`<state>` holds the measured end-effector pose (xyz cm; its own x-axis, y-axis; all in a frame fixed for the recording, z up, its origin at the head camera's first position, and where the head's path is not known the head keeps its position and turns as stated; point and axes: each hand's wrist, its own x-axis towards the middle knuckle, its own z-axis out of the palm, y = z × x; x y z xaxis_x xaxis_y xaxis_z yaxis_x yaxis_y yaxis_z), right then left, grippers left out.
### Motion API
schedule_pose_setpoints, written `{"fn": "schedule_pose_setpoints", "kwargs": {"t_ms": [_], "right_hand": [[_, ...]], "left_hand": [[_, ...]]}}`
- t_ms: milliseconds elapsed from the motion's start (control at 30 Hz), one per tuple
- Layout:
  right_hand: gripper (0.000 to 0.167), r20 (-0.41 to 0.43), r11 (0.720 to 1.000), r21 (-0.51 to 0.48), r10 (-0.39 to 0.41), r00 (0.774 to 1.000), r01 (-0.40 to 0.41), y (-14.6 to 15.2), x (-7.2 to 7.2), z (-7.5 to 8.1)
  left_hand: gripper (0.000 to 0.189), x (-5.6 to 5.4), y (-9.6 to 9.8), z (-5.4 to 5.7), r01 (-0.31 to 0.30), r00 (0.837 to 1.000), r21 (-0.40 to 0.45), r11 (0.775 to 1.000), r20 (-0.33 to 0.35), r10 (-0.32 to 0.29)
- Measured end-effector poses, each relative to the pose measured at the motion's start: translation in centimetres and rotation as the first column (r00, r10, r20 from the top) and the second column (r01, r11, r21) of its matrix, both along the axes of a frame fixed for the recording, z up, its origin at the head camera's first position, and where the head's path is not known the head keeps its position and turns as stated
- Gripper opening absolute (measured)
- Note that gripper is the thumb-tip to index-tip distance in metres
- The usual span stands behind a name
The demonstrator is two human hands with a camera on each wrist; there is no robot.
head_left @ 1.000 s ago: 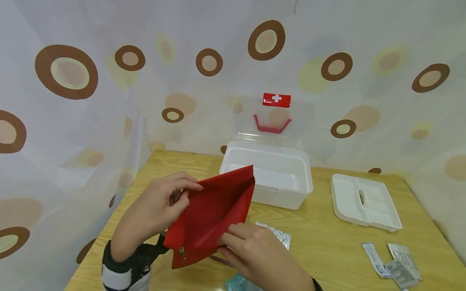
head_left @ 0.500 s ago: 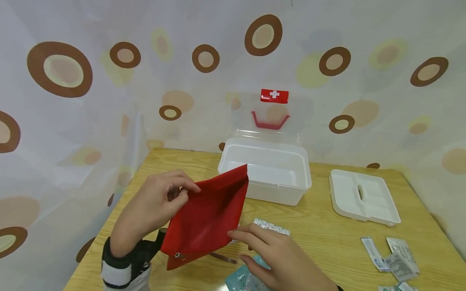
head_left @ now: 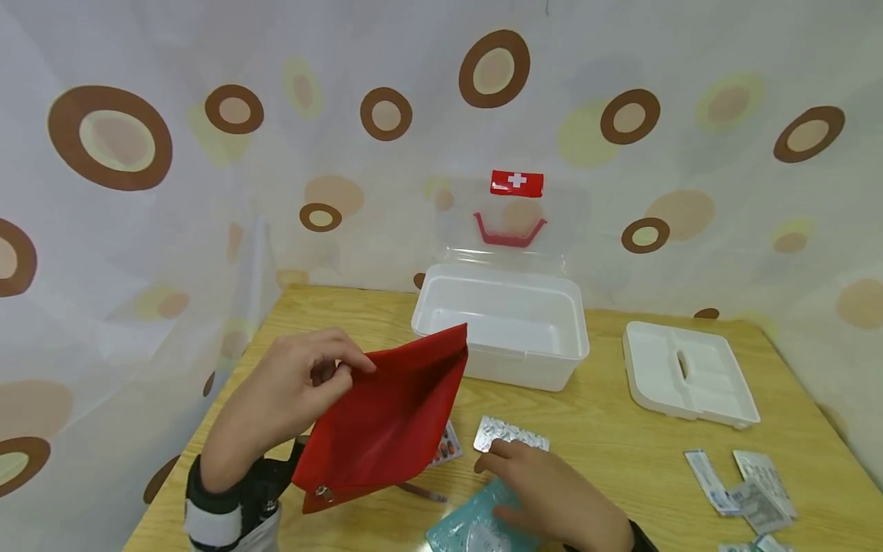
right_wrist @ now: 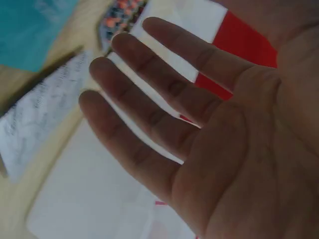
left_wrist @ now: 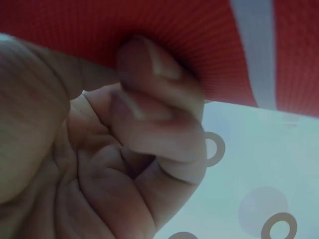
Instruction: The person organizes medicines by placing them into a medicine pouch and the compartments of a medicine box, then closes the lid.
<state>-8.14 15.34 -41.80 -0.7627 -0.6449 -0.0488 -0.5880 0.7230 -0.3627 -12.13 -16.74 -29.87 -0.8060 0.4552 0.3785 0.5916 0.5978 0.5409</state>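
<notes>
My left hand (head_left: 297, 391) pinches the upper edge of a red fabric pouch (head_left: 389, 422), which is tilted with its mouth gaping toward the right. In the left wrist view, fingers (left_wrist: 164, 134) curl against the red cloth (left_wrist: 164, 30). My right hand (head_left: 552, 491) hovers over a teal plastic packet (head_left: 458, 521), its fingers near a silver blister pack (head_left: 507, 432). The right wrist view shows those fingers (right_wrist: 149, 114) straight and apart, holding nothing. Partly behind the pouch lie a blister pack of coloured pills (head_left: 448, 445) and a thin dark stick (head_left: 424, 492).
A white first-aid box (head_left: 510, 368) stands at the back, its clear lid raised, with a red handle (head_left: 509, 239). To its right lies a white divided tray (head_left: 651, 368). Several small packets (head_left: 759, 498) lie at the front right. A patterned cloth (head_left: 414, 46) hangs behind.
My right hand has let go of the pouch's edge and moved right and down over the teal packet. My left hand still holds the pouch, now slightly further left.
</notes>
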Motion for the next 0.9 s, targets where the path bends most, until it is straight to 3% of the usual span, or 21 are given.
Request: {"fn": "schedule_pose_setpoints", "kwargs": {"t_ms": [67, 300, 700, 900], "right_hand": [[0.039, -0.003, 1.0, -0.014, 0.002, 1.0, -0.002, 0.0, -0.3, -0.8], [0.049, 0.169, 0.999, 0.03, -0.038, 0.985, 0.034, -0.9, -0.5, -2.5], [0.051, 0.025, 0.995, 0.094, 0.044, 0.999, -0.046, -2.0, 0.0, -3.9], [0.049, 0.053, 0.993, 0.119, 0.002, 0.999, -0.008, -1.9, 0.2, -3.4]], "left_hand": [[0.028, 0.0, -0.1, 0.0, 0.003, 1.0, 0.006, 1.0, 0.0, -0.003], [0.029, -0.2, -0.3, -0.1, 0.011, 1.0, -0.004, 1.0, 0.001, -0.011], [0.03, 0.0, -0.5, 0.1, 0.026, 0.999, -0.02, 0.999, 0.031, -0.026], [0.029, -0.3, -0.3, -0.1, 0.024, 0.999, -0.019, 1.0, 0.04, -0.024]]}}
